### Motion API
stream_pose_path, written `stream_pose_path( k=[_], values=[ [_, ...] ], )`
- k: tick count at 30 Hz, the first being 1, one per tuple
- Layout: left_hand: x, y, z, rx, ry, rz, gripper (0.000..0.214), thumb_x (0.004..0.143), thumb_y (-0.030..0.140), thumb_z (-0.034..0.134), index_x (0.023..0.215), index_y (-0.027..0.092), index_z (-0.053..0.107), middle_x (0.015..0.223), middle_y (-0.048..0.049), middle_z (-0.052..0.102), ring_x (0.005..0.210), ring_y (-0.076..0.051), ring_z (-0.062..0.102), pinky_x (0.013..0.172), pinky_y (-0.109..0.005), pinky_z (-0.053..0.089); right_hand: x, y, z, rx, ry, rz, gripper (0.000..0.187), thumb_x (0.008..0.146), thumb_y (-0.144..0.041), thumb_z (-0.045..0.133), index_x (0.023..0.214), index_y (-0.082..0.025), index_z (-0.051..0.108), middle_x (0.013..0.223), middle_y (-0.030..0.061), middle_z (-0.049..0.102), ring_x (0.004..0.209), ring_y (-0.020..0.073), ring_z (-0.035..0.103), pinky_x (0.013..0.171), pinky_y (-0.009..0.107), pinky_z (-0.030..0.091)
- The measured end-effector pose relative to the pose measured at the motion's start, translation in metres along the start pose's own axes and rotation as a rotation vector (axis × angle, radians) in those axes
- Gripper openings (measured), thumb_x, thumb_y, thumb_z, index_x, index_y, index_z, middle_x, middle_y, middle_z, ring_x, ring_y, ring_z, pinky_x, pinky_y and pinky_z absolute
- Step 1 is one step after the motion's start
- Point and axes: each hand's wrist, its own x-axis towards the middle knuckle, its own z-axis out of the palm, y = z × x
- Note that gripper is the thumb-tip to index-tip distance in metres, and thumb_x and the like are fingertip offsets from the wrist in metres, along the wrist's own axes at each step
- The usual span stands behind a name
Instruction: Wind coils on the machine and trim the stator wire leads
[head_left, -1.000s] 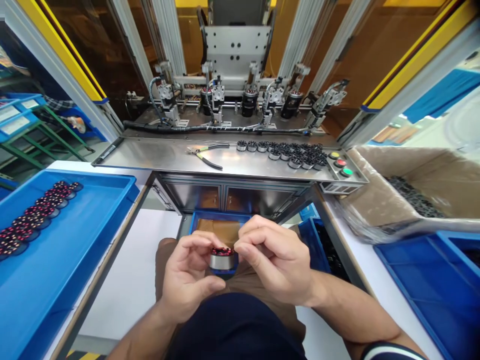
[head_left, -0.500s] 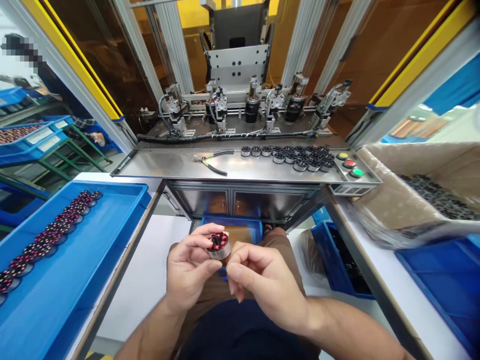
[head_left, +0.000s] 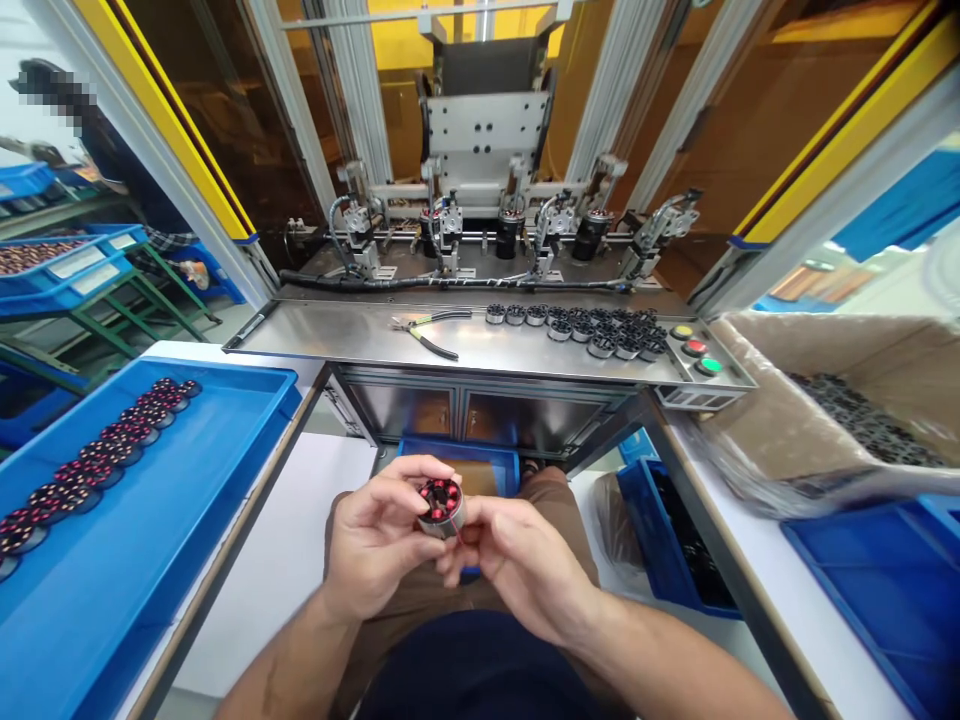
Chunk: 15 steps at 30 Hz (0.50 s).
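Observation:
Over my lap, my left hand [head_left: 371, 550] grips a small round metal stator [head_left: 440, 503] with red copper windings, its wound face tilted up toward me. My right hand [head_left: 517, 570] is curled against the stator's right and lower side, its fingertips pinched at a thin wire end there. Both hands are closed on the part. A row of like wound stators [head_left: 97, 455] lies in the blue tray [head_left: 150, 560] at my left.
A steel shelf [head_left: 337, 335] ahead carries pliers [head_left: 424, 330], several unwound cores [head_left: 592, 328] and three coloured buttons [head_left: 694, 348]. Behind it stands a winding machine [head_left: 487, 215]. A lined carton of dark cores [head_left: 862, 410] and blue bins [head_left: 877, 590] sit at right. A person stands far left.
The stator has turned so its wound face points up more. My right hand has slid lower and closer against it, and my view has lifted slightly.

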Motion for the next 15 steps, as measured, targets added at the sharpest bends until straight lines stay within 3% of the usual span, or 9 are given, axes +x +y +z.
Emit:
stream_pose_path(
  k=[2, 4, 7, 9, 12, 15],
  values=[
    [-0.001, 0.003, 0.000, -0.010, -0.056, -0.023, 0.030, 0.078, 0.007, 0.078, 0.100, 0.027, 0.072, 0.118, -0.0070, 0.070, 0.105, -0.022, 0.072, 0.058, -0.019, 0.061, 0.004, 0.004, 0.002, 0.037, -0.066, 0.036, 0.041, 0.085, -0.053, 0.072, 0.092, -0.013, 0.076, 0.082, 0.0064, 0.066, 0.078, 0.0140, 0.061, 0.077, 0.026, 0.051],
    [-0.003, 0.004, -0.002, 0.026, -0.111, -0.021, 0.034, 0.079, 0.004, 0.076, 0.102, 0.028, 0.072, 0.121, -0.0070, 0.069, 0.109, -0.022, 0.070, 0.056, -0.017, 0.059, 0.007, 0.007, 0.002, 0.066, -0.105, 0.069, 0.039, 0.082, -0.052, 0.075, 0.090, -0.014, 0.074, 0.080, 0.0046, 0.064, 0.074, 0.0127, 0.057, 0.076, 0.026, 0.049],
    [-0.005, 0.008, -0.008, 0.189, -0.052, 0.061, 0.054, 0.068, 0.016, 0.089, 0.117, 0.029, 0.069, 0.134, -0.0088, 0.064, 0.131, -0.027, 0.057, 0.095, -0.031, 0.057, 0.009, 0.006, -0.003, -0.038, -0.092, 0.020, 0.039, 0.078, -0.050, 0.079, 0.093, -0.016, 0.071, 0.080, 0.0031, 0.062, 0.071, 0.0128, 0.055, 0.069, 0.026, 0.048],
    [-0.007, 0.013, -0.012, 0.323, 0.053, 0.060, 0.072, 0.058, 0.033, 0.095, 0.124, 0.027, 0.067, 0.136, -0.0098, 0.061, 0.134, -0.028, 0.051, 0.110, -0.033, 0.046, 0.008, 0.001, -0.007, -0.312, -0.039, -0.195, 0.035, 0.077, -0.041, 0.082, 0.101, -0.018, 0.069, 0.089, 0.0043, 0.063, 0.078, 0.0150, 0.058, 0.071, 0.028, 0.050],
    [-0.011, 0.021, -0.012, 0.465, 0.043, -0.132, 0.059, 0.065, 0.043, 0.090, 0.118, 0.026, 0.071, 0.115, -0.0062, 0.068, 0.109, -0.020, 0.064, 0.095, -0.024, 0.051, 0.006, -0.007, -0.012, -0.869, 0.012, -0.643, 0.040, 0.078, -0.019, 0.081, 0.115, -0.020, 0.065, 0.100, 0.0071, 0.063, 0.089, 0.0182, 0.061, 0.078, 0.031, 0.054],
    [-0.016, 0.025, -0.008, 0.471, -0.054, -0.252, 0.052, 0.071, 0.043, 0.086, 0.119, 0.030, 0.071, 0.105, -0.0029, 0.072, 0.093, -0.018, 0.068, 0.084, -0.023, 0.054, 0.002, -0.012, -0.012, -1.160, 0.012, -0.828, 0.047, 0.078, -0.006, 0.073, 0.123, -0.017, 0.061, 0.102, 0.0104, 0.064, 0.089, 0.0194, 0.063, 0.075, 0.031, 0.056]
  ],
)
